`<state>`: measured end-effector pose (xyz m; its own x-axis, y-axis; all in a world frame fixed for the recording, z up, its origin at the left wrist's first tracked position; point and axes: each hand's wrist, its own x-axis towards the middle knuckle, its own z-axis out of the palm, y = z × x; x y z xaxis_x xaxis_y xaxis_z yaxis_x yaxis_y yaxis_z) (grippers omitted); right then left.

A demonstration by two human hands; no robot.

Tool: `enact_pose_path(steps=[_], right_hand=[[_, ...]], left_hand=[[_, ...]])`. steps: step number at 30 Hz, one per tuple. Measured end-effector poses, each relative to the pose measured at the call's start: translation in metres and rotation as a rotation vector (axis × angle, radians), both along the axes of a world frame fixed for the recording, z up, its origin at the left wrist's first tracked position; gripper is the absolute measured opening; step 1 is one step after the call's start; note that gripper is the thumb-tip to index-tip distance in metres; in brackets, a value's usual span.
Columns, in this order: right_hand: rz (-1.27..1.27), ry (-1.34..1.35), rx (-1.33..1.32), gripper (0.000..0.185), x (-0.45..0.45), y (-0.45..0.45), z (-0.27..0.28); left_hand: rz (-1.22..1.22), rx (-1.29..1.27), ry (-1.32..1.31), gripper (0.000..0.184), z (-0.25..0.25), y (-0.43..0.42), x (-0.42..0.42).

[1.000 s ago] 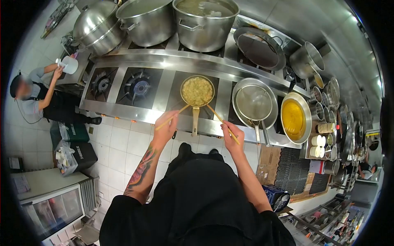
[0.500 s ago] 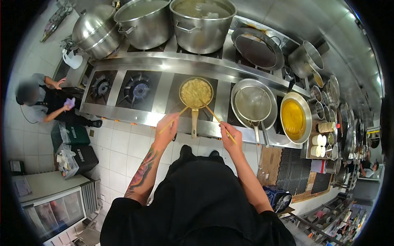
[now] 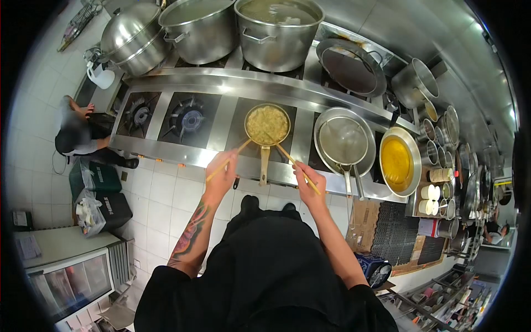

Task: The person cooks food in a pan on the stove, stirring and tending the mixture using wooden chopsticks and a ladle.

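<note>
A small frying pan (image 3: 267, 124) with yellowish, lumpy, egg-like food in it sits over a burner, its light-coloured handle pointing at me. My left hand (image 3: 222, 172) is closed around a wooden chopstick (image 3: 243, 146) whose tip reaches the pan's near left rim. Closed on a second chopstick (image 3: 286, 154), my right hand (image 3: 310, 181) is to the right of the handle. That stick's tip reaches into the food at the near side. Neither hand touches the pan handle.
Right of the pan are a sieve over a bowl (image 3: 343, 138) and a pan of yellow liquid (image 3: 396, 160). Large stockpots (image 3: 279, 47) line the back. Two bare burners (image 3: 191, 117) lie left. Another person (image 3: 83, 130) is at the range's left end, near bins (image 3: 102, 213).
The other person at the left has leaned over toward the range. My left hand has shifted slightly left with its chopstick. Both chopsticks stay at the pan.
</note>
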<state>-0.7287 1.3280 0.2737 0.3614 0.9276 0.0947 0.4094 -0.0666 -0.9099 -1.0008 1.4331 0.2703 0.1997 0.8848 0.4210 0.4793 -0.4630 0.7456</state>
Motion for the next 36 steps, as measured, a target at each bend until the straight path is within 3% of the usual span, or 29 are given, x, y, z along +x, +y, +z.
enact_pose_path(steps=[4,8,10,14,18,23,25,32,35,36], right_hand=[[0.009,0.097,0.015,0.026,-0.003,0.007,-0.014],[0.038,0.001,-0.065,0.031,0.002,0.007,-0.012],[0.005,0.050,0.055,0.029,-0.002,0.011,-0.002],[0.022,0.099,0.010,0.030,0.001,0.019,-0.025],[0.000,0.097,-0.017,0.031,0.003,0.022,-0.018],[-0.015,0.179,0.019,0.031,0.001,0.027,-0.014],[0.012,0.003,-0.056,0.029,0.008,0.031,-0.024],[-0.013,0.102,0.020,0.028,0.005,0.039,-0.008],[0.009,0.091,0.057,0.028,0.009,0.044,-0.026],[0.030,-0.025,-0.034,0.029,0.012,0.043,-0.020]], left_hand=[[-0.031,-0.002,0.018,0.018,-0.016,0.004,-0.003],[-0.027,-0.009,0.015,0.019,-0.002,0.004,-0.001],[-0.019,-0.011,-0.031,0.019,-0.001,0.006,0.002],[-0.042,0.037,0.036,0.015,-0.006,0.015,-0.002],[-0.017,0.038,-0.025,0.012,0.012,0.015,0.004],[-0.066,0.049,0.017,0.012,0.000,0.022,0.003],[-0.081,0.058,0.055,0.012,0.003,0.025,0.004],[-0.065,0.108,0.017,0.013,0.017,0.026,0.013],[-0.079,0.104,0.034,0.014,0.003,0.035,0.009],[-0.084,0.106,0.062,0.015,0.007,0.037,0.010]])
